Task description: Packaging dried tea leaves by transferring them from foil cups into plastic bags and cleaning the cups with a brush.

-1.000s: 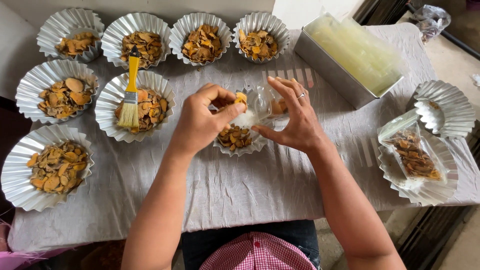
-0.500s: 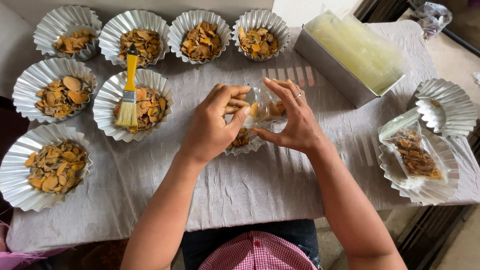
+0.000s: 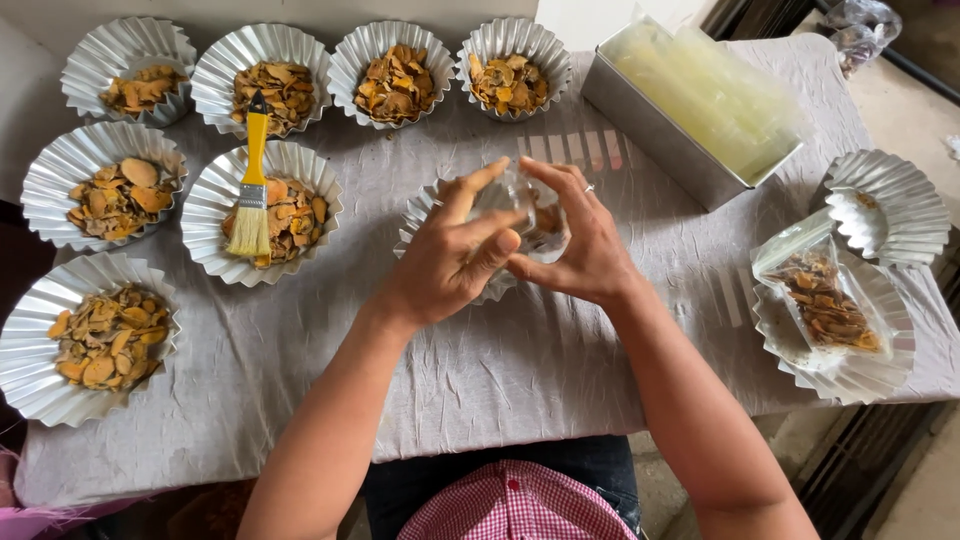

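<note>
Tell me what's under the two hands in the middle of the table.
Under the left hand and right hand sits a fluted foil cup; only its left rim shows. They hold a clear bag above it. The cup's contents are covered.

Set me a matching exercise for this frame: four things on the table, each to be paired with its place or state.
Things:
1. yellow-handled brush
2. metal tin
3. filled clear bag
4. small clear bag

Places or states:
A. held between both hands
B. lying in a fluted tray at the right
C. resting across a tray of chips
D. holding a stack of clear bags

Pairs: 1-C, 2-D, 3-B, 4-A
</note>
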